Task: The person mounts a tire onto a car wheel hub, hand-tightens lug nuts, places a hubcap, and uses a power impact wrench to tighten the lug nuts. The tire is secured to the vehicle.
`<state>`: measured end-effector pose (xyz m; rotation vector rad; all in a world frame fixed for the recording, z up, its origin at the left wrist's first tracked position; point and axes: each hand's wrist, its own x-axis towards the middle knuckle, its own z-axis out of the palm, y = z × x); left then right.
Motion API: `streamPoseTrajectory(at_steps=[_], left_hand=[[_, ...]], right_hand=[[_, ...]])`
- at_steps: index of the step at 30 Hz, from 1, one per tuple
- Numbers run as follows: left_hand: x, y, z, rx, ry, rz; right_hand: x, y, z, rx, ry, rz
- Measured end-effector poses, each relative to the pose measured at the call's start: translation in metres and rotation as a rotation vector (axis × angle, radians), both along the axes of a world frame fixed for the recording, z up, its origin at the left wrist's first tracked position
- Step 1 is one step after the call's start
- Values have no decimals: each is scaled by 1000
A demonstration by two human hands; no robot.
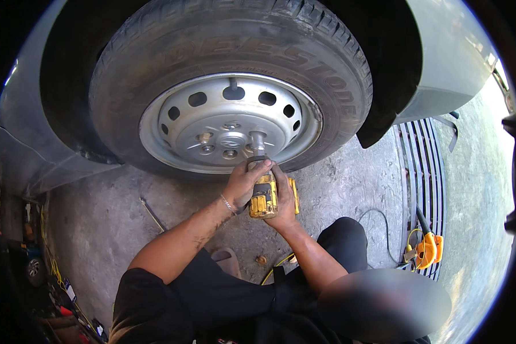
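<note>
Two hands, my left hand (242, 182) and right hand (285, 200), wrap curled fingers round one boxy yellow impact wrench (264, 198) against one dished silver steel wheel (229, 121).

Car repair yard: vehicle wheel (230, 123), concrete floor (338, 183), drain grate (424, 166).

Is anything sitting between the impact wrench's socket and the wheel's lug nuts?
Nothing visible. Both hands, left hand and right hand, grip the yellow impact wrench, and its socket already meets the steel wheel at a lug position.
</note>
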<state>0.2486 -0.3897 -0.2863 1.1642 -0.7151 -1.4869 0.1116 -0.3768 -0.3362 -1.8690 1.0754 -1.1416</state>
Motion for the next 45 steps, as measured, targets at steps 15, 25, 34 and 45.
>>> streamPoseTrajectory(at_steps=[15,25,34,45], left_hand=[[5,-7,0,22,-31,-61],[8,-10,-7,-4,-38,-51],[7,-10,-4,-9,-46,-42],[6,-13,-8,-27,-34,-15]], right_hand=[[-2,-8,9,5,6,20],[-2,-8,11,-6,9,9],[0,-10,10,-86,14,-23],[1,-11,7,15,1,24]])
